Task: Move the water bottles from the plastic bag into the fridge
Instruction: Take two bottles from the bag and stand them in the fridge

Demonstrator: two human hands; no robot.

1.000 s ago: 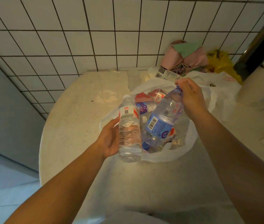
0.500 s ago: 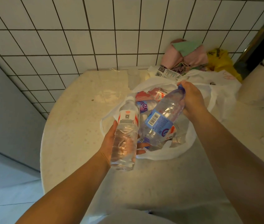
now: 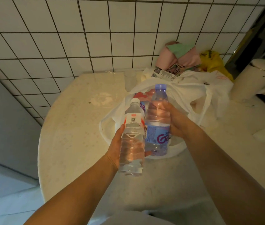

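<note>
1. Both hands are busy: the left hand [image 3: 117,143] grips a clear plastic water bottle with a white cap and a red-and-white label [image 3: 132,138] around its lower body, and the right hand [image 3: 175,122] is curled around the upper body of a bluish plastic water bottle with a blue cap and a blue label [image 3: 157,120]. Neither hand has a free finger for anything else.

2. Largest in the scene is the round pale stone table [image 3: 73,127], which stands against the white tiled wall [image 3: 79,38].

3. On it lies the white plastic bag [image 3: 193,93], with its mouth open toward the person, probably so that the bottles can be lifted straight out.

4. Near the wall behind the bag lie a pink and green cloth bundle [image 3: 178,57] and a yellow plastic bag [image 3: 212,62]; a white cylindrical container [image 3: 255,78] stands on the right.

5. More bottles remain in the bag [image 3: 142,96], just behind the two held ones; how many, I cannot tell.

6. The two held bottles are nearly upright, side by side and touching or almost touching, raised above the near edge of the bag. I think they are held so to be carried together in one trip.

7. No fridge is visible, so the task seems to be at an early stage.
</note>
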